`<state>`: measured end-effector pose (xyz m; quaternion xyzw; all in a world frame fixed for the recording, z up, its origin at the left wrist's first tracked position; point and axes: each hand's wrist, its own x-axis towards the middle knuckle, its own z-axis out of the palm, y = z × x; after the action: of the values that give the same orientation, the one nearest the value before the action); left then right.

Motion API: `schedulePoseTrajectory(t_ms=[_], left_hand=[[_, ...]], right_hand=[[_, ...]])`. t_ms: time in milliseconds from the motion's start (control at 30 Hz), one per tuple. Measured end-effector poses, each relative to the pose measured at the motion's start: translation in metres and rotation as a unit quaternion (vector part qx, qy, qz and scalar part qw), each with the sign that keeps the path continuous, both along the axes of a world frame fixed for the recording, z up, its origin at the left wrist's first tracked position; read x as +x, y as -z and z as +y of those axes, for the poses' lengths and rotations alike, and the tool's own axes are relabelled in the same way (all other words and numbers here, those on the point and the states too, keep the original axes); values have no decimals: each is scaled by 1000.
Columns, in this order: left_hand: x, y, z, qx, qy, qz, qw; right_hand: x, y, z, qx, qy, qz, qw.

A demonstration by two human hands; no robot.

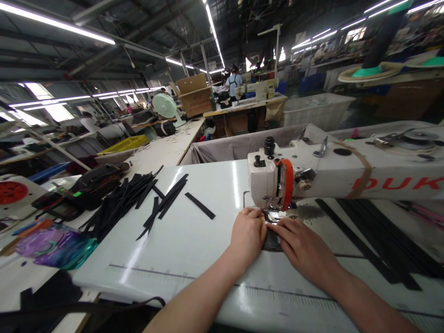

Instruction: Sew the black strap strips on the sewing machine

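Both hands are close together at the needle area of a white sewing machine [270, 173] with an orange guard [286, 185]. My left hand [247, 233] rests just left of the presser foot [275, 216], its fingers curled and pressed together. From the right, my right hand [303, 240] reaches in with thumb and forefinger pinched close to the foot. Whatever the fingertips grip is hidden by them. A dark flat patch [272, 241] shows between the hands; whether it is cloth or metal plate is unclear. One black strip [200, 206] lies alone on the table left of my hands.
A heap of black strips [121, 203] lies left on the pale table [173, 249], which has a printed ruler. Longer black strips [374, 236] lie under the machine arm at right. A purple-teal pouch [57, 245] sits far left. A person [233, 81] is in the background.
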<state>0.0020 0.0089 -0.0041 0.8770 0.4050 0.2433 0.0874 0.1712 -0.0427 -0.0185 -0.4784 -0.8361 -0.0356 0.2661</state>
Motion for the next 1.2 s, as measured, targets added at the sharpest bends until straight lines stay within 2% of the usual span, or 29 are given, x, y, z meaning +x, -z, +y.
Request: schedulePoseTrajectory(t_ms=[267,367,433,500,600,633,667,700,733,800,833,900,933,1000,1100,1133,1200], left_hand=[[0,2,-3,-4,-3,5,1000],[-7,-1,1,-9,-17,8,1000],[-22,-4,8,-1,-86,20,996],[-46,-6,17,3,-197,54,979],[-82,-9,30,-31,-347,138,927],[-89,-10,34,-30,-400,152,903],[-92,-10,38,-17,-427,155,891],[-90,-9,40,2,-426,147,893],[-84,-7,42,22,-392,132,910],[-62,-2,43,41,-243,97,964],[-50,0,43,35,-163,87,982],[-31,4,42,13,-46,93,995],[-26,5,42,6,-16,101,995],[-24,4,43,8,-22,109,994],[-32,-3,42,30,-142,101,984],[-33,-6,40,27,-164,99,981],[-30,-8,29,-2,-141,85,986]], right_hand=[[3,5,1,1,-10,1,1000],[5,9,2,12,-14,1,1000],[6,10,2,16,-14,1,1000],[6,10,2,12,-14,0,1000],[6,10,1,4,-14,0,1000],[6,10,1,3,-13,0,1000],[5,10,1,2,-14,-1,1000],[5,10,1,2,-14,-2,1000],[5,10,1,4,-14,-3,1000],[5,10,1,12,-13,-6,1000],[5,10,1,14,-12,-6,1000],[5,10,1,16,-10,-7,1000],[5,9,1,15,-11,-6,1000],[5,9,1,15,-13,-3,1000],[4,7,1,16,-16,3,1000],[4,7,0,15,-16,4,1000],[4,7,0,11,-16,5,1000]])
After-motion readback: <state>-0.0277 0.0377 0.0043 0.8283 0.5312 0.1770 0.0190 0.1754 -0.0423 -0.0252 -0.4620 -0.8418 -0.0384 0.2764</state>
